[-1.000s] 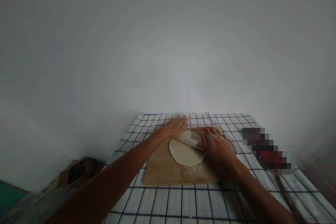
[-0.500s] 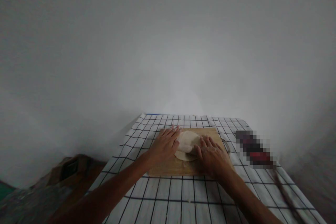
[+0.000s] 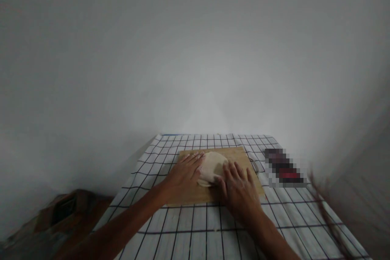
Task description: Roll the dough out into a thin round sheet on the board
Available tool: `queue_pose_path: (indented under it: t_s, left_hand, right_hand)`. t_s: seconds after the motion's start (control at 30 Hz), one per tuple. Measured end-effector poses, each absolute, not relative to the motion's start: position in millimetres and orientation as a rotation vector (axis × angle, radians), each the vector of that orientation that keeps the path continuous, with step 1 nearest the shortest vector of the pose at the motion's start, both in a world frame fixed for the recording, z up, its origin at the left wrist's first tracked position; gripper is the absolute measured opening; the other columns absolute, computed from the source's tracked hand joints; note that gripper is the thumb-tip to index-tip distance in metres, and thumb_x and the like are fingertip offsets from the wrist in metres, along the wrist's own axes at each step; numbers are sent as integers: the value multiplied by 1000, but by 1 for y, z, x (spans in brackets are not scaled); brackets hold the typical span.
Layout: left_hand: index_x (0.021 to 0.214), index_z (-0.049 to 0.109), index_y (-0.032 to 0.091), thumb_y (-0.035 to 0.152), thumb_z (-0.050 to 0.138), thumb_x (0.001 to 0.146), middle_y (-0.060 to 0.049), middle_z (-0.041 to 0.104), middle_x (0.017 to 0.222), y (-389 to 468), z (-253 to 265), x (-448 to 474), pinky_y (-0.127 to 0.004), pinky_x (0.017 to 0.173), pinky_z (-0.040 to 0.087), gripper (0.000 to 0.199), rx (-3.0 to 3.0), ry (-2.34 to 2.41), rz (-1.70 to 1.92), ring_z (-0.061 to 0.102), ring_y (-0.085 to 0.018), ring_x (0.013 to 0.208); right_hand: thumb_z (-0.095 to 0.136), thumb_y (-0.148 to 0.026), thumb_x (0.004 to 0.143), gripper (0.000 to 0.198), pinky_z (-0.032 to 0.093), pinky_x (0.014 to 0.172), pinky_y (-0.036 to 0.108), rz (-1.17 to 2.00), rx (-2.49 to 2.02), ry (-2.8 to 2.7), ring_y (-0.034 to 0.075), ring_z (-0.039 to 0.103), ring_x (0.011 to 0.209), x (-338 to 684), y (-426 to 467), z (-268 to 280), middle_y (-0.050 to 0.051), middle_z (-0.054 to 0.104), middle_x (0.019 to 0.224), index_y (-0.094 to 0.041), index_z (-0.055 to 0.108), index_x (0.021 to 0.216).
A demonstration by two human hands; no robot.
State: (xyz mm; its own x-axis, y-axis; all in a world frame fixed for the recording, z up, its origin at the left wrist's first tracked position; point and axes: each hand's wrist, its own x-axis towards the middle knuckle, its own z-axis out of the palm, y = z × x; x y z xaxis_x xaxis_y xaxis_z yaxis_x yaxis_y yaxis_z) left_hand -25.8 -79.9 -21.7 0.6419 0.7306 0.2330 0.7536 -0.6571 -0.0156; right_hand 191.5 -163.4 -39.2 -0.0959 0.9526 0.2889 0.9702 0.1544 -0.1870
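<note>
A pale, flattened piece of dough lies on a wooden board, with a narrow fold or second layer along its near edge. My left hand rests flat at the dough's left side, its fingers stretched forward and partly over the edge. At the right side, my right hand lies open on the dough's edge, fingers pointing away from me and thumb against the near right part. Both palms face down and hide the dough's sides.
The board sits on a table under a white cloth with a black grid. A pixelated dark and red item lies to the right. A thin blurred brown strand hangs at the right. On the floor at left is a brown box.
The view has shifted slightly, moving the table left in the picture. My right hand sits nearer the dough's front edge, and less of the lower layer shows. Both hands stay on the dough.
</note>
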Motion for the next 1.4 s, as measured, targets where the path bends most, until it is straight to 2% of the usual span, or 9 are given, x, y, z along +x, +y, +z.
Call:
queue_pose_path:
  t_s: [0.1,0.23,0.4,0.57,0.67,0.83,1.1,1.27,1.4]
  left_hand:
    - [152,45,18,29,28,104,-9,45,159,-57,-24,-13,-43,125,28,52,-2694,-1310,-296,40,-21,148]
    - [152,45,23,35,29,104,-8,47,158,-22,-32,1,-49,122,31,52,-2636,-1434,-284,42,-25,147]
    - [148,51,22,35,34,102,-13,47,158,-4,-35,8,-58,113,40,51,-2615,-1508,-236,43,-34,146]
    - [148,50,16,31,35,100,-18,47,157,-29,-33,13,-68,114,34,53,-2528,-1557,-292,42,-40,146]
    - [149,49,21,32,34,100,-12,47,158,-47,-33,13,-62,120,29,52,-2531,-1486,-367,40,-34,148]
    - [149,48,14,29,34,100,-13,49,156,-65,-33,4,-50,122,32,53,-2609,-1334,-418,43,-27,147]
    - [153,44,21,31,33,102,-9,45,160,-99,-31,-14,-51,121,35,53,-2704,-1170,-478,42,-27,147]
    - [149,49,16,32,33,102,-13,47,157,-76,-33,-2,-53,121,34,52,-2668,-1280,-405,44,-29,146]
    - [146,52,14,31,31,102,-15,47,157,-50,-29,8,-56,120,32,52,-2603,-1440,-323,41,-32,148]
  right_hand:
    - [28,-44,109,51,27,118,58,-86,-1844,-2090,31,40,146,206,-132,-30,14,51,153,-19,52,146]
    - [27,-37,110,45,37,112,46,-94,-1779,-2152,26,51,135,223,-83,-21,15,63,138,-18,62,132]
    - [31,-31,109,42,42,108,37,6,-1768,-2237,22,56,130,234,-26,-15,14,65,135,-15,62,133]
    - [36,-28,107,43,37,115,41,66,-1746,-2314,24,47,141,239,-25,-23,13,55,150,-16,56,143]
    - [38,-27,105,44,29,120,48,15,-1734,-2336,26,38,148,241,-54,-30,14,48,155,-15,53,144]
    - [32,-31,107,48,30,120,49,-86,-1891,-2123,28,41,146,227,-114,-35,16,51,153,-11,53,145]
    - [24,-41,109,56,21,124,51,-97,-1897,-2072,29,25,154,204,-166,-44,12,34,164,-13,48,151]
    - [23,-37,110,47,26,119,53,-112,-1828,-2107,26,43,142,218,-113,-24,6,55,150,-25,59,137]
    - [24,-37,110,46,38,109,44,-168,-1798,-2187,25,51,132,221,-70,-2,13,61,138,-20,66,123]
